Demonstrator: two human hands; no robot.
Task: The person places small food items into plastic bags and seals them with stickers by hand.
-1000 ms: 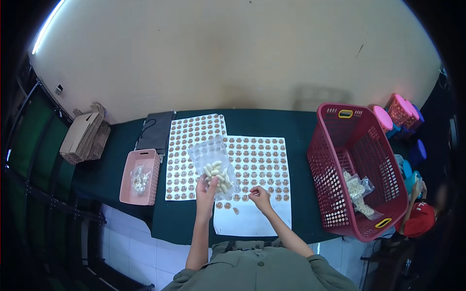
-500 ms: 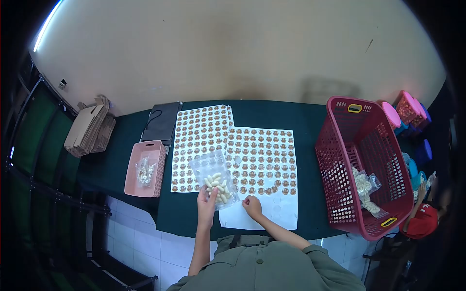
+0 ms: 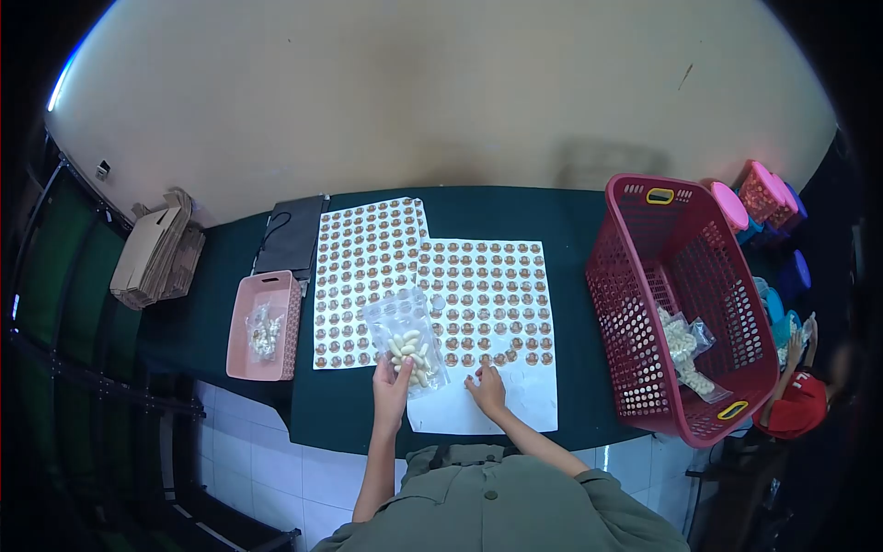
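My left hand (image 3: 391, 391) is closed on the lower edge of a clear zip bag (image 3: 394, 317), thumb on the front. Oblong cream-white pieces (image 3: 410, 355) fill the bag's lower part. The bag lies tilted over the inner edges of two sheets of round brown stickers, the left sheet (image 3: 361, 262) and the right sheet (image 3: 483, 272). My right hand (image 3: 487, 394) is at the right sheet's lowest sticker row, thumb and forefinger apart, with the forefinger tip right at a sticker. Below that row the sheet is bare white backing.
A pink basket (image 3: 235, 322) with a filled bag stands left, near a black folder (image 3: 287, 241) and folded cardboard (image 3: 147, 253). At right is a large maroon basket (image 3: 635, 276) holding filled bags. Beyond it are lidded tubs (image 3: 727, 207) and a person in a red top (image 3: 793, 407).
My right hand has moved up to the sticker row, and its curled fingers have spread. The left hand still holds the bag. The whole view has shifted slightly.
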